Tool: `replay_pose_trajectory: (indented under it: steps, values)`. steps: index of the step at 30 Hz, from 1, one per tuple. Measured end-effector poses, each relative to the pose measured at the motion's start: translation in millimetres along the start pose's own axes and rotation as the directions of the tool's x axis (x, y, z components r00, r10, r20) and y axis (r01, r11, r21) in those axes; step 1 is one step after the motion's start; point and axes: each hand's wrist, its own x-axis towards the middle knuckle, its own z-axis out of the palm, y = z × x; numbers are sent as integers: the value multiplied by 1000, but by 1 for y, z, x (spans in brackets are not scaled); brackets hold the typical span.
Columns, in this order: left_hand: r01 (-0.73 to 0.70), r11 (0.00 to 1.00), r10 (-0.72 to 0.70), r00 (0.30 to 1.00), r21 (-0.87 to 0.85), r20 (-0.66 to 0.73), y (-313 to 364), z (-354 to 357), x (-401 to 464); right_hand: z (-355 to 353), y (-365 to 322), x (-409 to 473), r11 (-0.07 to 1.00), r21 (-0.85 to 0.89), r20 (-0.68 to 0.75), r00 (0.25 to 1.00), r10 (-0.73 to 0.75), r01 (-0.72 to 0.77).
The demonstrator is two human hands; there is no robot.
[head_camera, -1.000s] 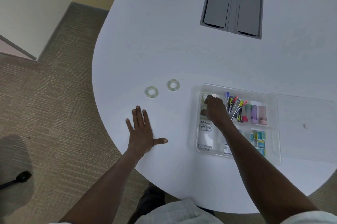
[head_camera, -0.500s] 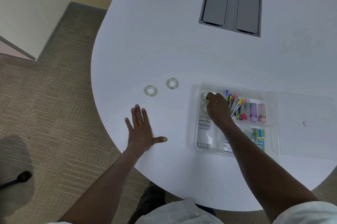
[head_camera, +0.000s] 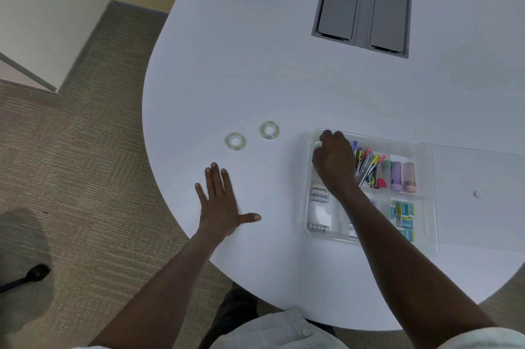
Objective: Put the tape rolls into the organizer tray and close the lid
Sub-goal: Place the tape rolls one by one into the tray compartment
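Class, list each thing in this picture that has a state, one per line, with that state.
Left hand: flat on table, empty.
Right hand: inside organizer tray, contents hidden.
Two tape rolls: flat on table, outside tray.
Lid: off, beside tray.
Grey table hatch: closed.

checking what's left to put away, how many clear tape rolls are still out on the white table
2. One clear tape roll lies beyond the left hand; the other clear tape roll sits nearer the clear plastic organizer tray. The right hand may hide more inside it.
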Motion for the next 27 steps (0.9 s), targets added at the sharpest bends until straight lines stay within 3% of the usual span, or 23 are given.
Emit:
replay_pose_trajectory:
  steps: [5,11,15,21,27]
  values:
    - [1,1000,-1,1000,15,-4,-1,0,0,11,-35,17,964,161,-11,977,-212,210]
    - [-7,1000,7,1000,28,-18,-3,4,2,35,-54,30,904,33,247,873,-421,427]
    - [-5,999,6,999,33,-34,-3,5,3,41,-63,39,883,1,441,792,-422,470]
    - [1,999,1,999,54,-34,-2,4,3,50,-71,33,887,-71,367,839,-402,456]
    - [3,999,-2,1000,53,-14,-1,2,3,39,-65,31,923,23,279,884,-376,385]
